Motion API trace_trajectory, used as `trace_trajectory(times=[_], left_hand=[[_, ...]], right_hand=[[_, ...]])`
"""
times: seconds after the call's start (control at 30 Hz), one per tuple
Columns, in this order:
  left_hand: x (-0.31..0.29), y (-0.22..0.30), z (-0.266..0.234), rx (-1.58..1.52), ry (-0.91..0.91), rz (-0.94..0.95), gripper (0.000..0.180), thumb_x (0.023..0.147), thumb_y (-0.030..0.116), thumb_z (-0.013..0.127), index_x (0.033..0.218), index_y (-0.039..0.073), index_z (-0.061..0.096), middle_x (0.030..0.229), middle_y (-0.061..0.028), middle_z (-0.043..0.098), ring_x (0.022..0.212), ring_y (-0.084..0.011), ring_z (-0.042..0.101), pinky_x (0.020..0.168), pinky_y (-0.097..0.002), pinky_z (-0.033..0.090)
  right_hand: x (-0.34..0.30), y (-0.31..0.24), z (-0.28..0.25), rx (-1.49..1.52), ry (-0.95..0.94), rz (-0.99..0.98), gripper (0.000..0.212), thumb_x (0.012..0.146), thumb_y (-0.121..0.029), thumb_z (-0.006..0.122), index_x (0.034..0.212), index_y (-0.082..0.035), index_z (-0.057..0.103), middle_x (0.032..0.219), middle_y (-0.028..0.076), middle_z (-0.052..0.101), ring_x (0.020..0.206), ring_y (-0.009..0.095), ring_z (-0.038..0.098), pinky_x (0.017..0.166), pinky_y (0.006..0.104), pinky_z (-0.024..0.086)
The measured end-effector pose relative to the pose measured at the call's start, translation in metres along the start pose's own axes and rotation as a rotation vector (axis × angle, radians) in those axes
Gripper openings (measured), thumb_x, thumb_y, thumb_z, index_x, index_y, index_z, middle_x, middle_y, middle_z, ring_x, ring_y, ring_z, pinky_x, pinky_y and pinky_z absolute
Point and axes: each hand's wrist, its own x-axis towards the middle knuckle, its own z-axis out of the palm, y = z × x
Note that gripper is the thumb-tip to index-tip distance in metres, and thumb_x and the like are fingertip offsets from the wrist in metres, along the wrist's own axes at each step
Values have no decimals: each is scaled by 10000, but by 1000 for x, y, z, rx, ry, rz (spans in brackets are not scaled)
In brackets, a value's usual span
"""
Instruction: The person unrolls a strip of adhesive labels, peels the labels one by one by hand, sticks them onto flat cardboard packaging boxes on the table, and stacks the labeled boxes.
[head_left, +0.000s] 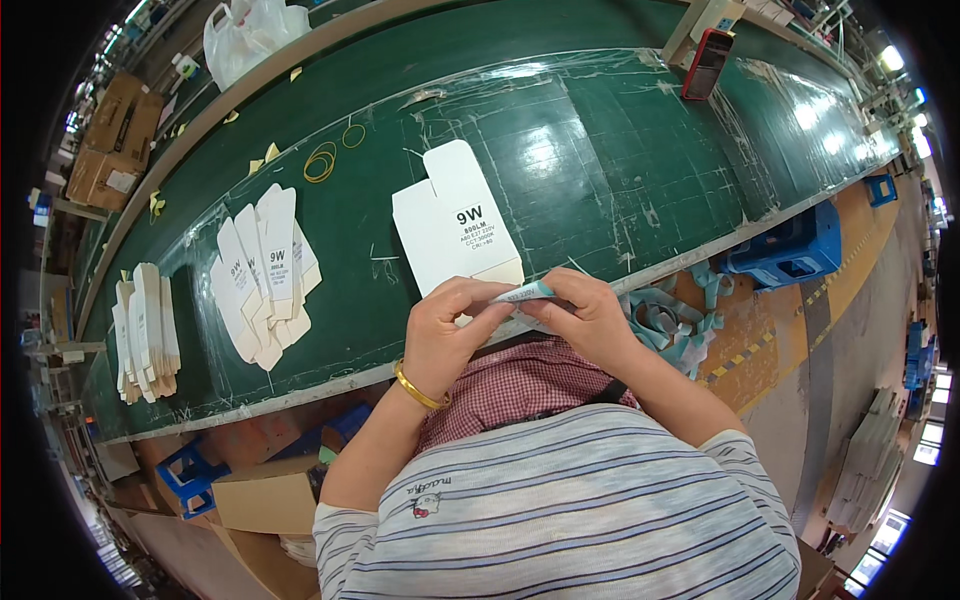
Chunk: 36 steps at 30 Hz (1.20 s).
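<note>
Close to the table's near edge, my left hand (447, 328) and my right hand (590, 318) meet, fingers pinched on a narrow pale-teal printed strip (527, 292). It looks like a strip of labels; the fingers cover part of it. A yellow bangle (416, 388) circles my left wrist. Just beyond my hands lies a flat white printed carton (455, 225), its near end partly behind my left fingers. Further left, several more flattened white cartons (262, 275) are fanned in a loose pile. Another stack of them (146, 335) sits at the table's left end.
The green table (640, 160) carries yellow rubber bands (320, 162) and a phone (707, 65) propped at its far side. A white plastic bag (250, 40) sits beyond the rail. Teal strips (672, 325) heap below the near edge, by a blue plastic stool (795, 250). An open cardboard box (265, 503) stands lower left.
</note>
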Motion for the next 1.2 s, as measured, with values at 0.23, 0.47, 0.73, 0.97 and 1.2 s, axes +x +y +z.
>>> trace_trajectory(times=[0.23,0.47,0.73,0.97,1.2], left_hand=[[7,-6,-2,-28,168,16,172,800,-22,676,966,14,704,941,-54,637,799,-97,589,673,-201,465],[24,-11,-16,209,253,139,214,788,22,688,997,60,720,903,-46,639,762,-95,574,643,-215,463],[32,-41,-48,567,264,402,249,779,-27,631,1013,33,688,876,-97,630,777,-227,598,682,-296,478],[34,-44,-49,679,136,505,319,704,-48,624,998,51,699,819,-66,589,750,-224,548,659,-324,451],[38,-40,-47,785,71,503,375,701,-18,609,1057,68,687,819,-58,530,749,-219,501,699,-343,430]], right_hand=[[4,-5,10,-130,12,151,162,859,-149,645,860,10,611,674,62,540,613,128,486,552,280,388],[7,6,16,14,-104,324,292,917,-245,582,929,46,595,707,105,598,644,139,567,571,326,455],[31,-1,22,550,-67,795,277,959,-234,542,980,30,622,773,2,622,621,35,531,536,200,440],[41,4,26,453,-82,856,271,957,-226,546,960,33,624,763,15,628,587,37,534,506,193,440],[40,11,28,499,-64,886,255,955,-217,551,958,27,626,770,16,637,596,37,549,503,189,444]])
